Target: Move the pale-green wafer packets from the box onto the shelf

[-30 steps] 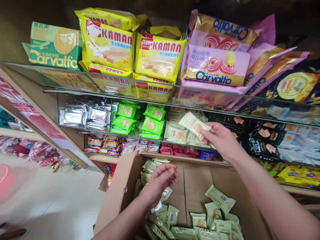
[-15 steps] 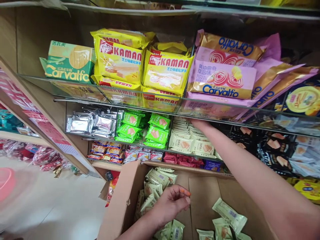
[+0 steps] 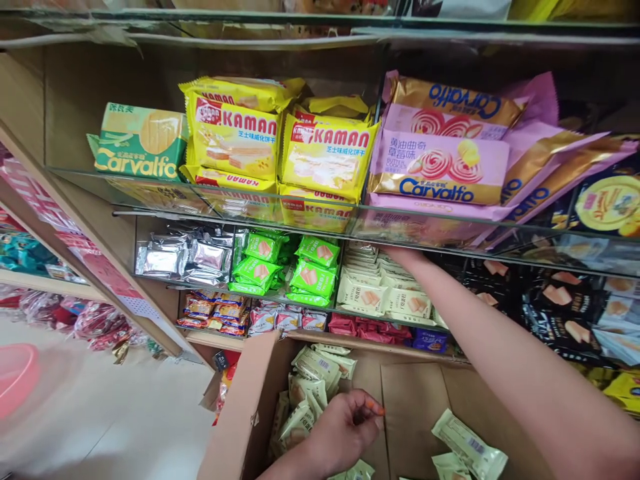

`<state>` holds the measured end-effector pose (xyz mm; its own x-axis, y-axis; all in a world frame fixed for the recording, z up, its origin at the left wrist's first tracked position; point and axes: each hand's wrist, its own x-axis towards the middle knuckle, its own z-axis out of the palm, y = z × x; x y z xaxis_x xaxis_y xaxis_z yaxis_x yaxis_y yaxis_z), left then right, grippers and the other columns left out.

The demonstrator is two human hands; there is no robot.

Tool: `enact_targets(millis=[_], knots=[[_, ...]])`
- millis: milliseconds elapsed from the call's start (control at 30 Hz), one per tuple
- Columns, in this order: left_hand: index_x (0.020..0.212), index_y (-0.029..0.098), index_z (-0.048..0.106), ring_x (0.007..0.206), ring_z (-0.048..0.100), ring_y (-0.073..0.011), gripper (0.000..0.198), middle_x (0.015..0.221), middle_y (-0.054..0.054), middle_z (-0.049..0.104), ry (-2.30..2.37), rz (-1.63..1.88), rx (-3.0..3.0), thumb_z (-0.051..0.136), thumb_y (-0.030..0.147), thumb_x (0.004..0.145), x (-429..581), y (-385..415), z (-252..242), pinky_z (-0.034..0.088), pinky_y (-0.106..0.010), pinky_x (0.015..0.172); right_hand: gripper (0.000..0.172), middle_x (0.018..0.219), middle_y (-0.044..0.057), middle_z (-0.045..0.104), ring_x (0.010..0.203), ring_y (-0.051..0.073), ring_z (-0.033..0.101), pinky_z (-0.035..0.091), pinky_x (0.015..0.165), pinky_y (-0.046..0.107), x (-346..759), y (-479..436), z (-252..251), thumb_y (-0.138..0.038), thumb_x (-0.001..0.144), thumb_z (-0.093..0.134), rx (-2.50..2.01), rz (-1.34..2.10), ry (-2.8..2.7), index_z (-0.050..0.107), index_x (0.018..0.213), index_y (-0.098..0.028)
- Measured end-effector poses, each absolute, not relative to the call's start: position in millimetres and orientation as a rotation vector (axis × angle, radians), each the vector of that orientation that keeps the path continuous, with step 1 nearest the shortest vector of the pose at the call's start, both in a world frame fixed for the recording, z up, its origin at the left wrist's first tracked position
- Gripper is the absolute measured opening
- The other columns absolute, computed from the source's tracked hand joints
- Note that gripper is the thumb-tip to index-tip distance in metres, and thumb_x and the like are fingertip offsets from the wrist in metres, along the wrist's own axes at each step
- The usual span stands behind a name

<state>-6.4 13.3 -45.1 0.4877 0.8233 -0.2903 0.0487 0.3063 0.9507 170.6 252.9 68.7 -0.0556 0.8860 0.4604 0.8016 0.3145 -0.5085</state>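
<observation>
My left hand [image 3: 346, 430] is over an open cardboard box [image 3: 415, 380], its fingers curled in toward the thumb and nothing visible in them. Pale green wrapped cake packets [image 3: 316, 367] lie in a pile beside it, and another packet [image 3: 470, 443] rests farther right in the box. My right hand [image 3: 407, 259] reaches under the upper glass shelf into a compartment of matching cream packets [image 3: 363, 293] stacked in rows. The shelf edge hides its fingers, so what they hold cannot be seen.
Above are yellow Kaman wafer packs [image 3: 233, 137] and pink Carvalfo cookie packs [image 3: 440, 163] on a glass shelf [image 3: 300, 217]. Green packets [image 3: 313, 280] and silver packets [image 3: 160, 259] sit left of the cream ones, black packets [image 3: 560, 293] right. A pink basin [image 3: 17, 377] stands on the floor.
The view has tilted slightly, so the shelves and box sit a little lower in it. My right arm still reaches into the compartment; my left hand stays curled over the box.
</observation>
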Motion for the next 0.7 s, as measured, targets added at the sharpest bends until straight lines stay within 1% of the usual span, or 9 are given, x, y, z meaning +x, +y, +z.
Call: enact_targets(millis=[167,233,300,367,400,467,567,633,700], knots=[[0.081,0.011,0.056,0.059,0.042,-0.0100,0.015,0.065,0.001,0.050,1.029,0.621,1.342,0.050,0.017,0.069,-5,12,-53,0.032,-0.021,0.053,0.050,0.121,0.008,0.051,0.112,0.028,0.041,0.028,0.095,0.047,165,247,80,-0.051,0.073,0.047,-1.518,0.110,-1.854,0.049,0.114,-0.023],[0.082,0.011,0.057,0.060,0.044,-0.0106,0.015,0.065,0.001,0.051,1.046,0.619,1.408,0.049,0.016,0.071,-7,12,-53,0.034,-0.021,0.054,0.044,0.117,0.008,0.054,0.109,0.027,0.044,0.030,0.093,0.045,163,236,87,-0.049,0.074,0.046,-1.524,0.090,-1.841,0.052,0.110,-0.023],[0.082,0.013,0.058,0.061,0.047,-0.0116,0.014,0.067,-0.001,0.053,1.076,0.652,1.535,0.047,0.017,0.073,-12,14,-50,0.037,-0.022,0.056,0.035,0.104,0.009,0.061,0.099,0.026,0.051,0.036,0.087,0.041,161,211,92,-0.045,0.078,0.043,-1.510,0.050,-1.814,0.057,0.100,-0.022],[0.082,0.015,0.059,0.066,0.050,-0.0137,0.015,0.072,-0.003,0.056,1.129,0.730,1.745,0.046,0.017,0.075,-20,18,-43,0.039,-0.023,0.060,0.027,0.084,0.007,0.064,0.081,0.023,0.057,0.042,0.076,0.036,157,171,90,-0.040,0.081,0.041,-1.436,0.001,-1.816,0.060,0.085,-0.021],[0.082,0.015,0.059,0.070,0.051,-0.0149,0.016,0.074,-0.004,0.057,1.165,0.774,1.862,0.045,0.016,0.076,-24,21,-39,0.040,-0.025,0.064,0.026,0.075,0.006,0.062,0.071,0.020,0.057,0.043,0.069,0.032,154,146,85,-0.038,0.082,0.040,-1.357,0.000,-1.863,0.060,0.078,-0.021],[0.081,0.016,0.059,0.076,0.051,-0.0172,0.017,0.077,-0.005,0.057,1.260,0.849,2.060,0.043,0.015,0.078,-31,26,-29,0.040,-0.028,0.069,0.022,0.065,0.003,0.057,0.063,0.016,0.053,0.042,0.062,0.028,146,96,64,-0.031,0.083,0.042,-1.145,0.066,-2.068,0.057,0.070,-0.020],[0.082,0.019,0.059,0.080,0.051,-0.0192,0.020,0.080,-0.006,0.057,1.446,0.830,2.214,0.039,0.016,0.080,-38,29,-20,0.039,-0.031,0.073,0.017,0.068,0.003,0.056,0.065,0.014,0.052,0.043,0.060,0.025,132,41,16,-0.021,0.083,0.043,-1.000,0.266,-2.389,0.056,0.072,-0.020],[0.093,0.021,0.058,0.088,0.050,-0.0216,0.023,0.092,-0.007,0.057,1.591,0.732,2.258,0.041,0.016,0.079,-38,28,-21,0.038,-0.035,0.078,0.017,0.090,0.007,0.058,0.085,0.017,0.054,0.045,0.074,0.029,124,27,-19,-0.015,0.079,0.044,-1.096,0.335,-2.389,0.057,0.088,-0.019],[0.108,0.022,0.052,0.100,0.046,-0.0259,0.034,0.112,-0.010,0.051,1.735,0.580,2.264,0.045,0.018,0.075,-36,27,-28,0.036,-0.041,0.083,0.032,0.114,0.011,0.050,0.106,0.022,0.047,0.041,0.089,0.036,118,26,-49,-0.012,0.074,0.046,-1.219,0.387,-2.325,0.052,0.106,-0.017]])
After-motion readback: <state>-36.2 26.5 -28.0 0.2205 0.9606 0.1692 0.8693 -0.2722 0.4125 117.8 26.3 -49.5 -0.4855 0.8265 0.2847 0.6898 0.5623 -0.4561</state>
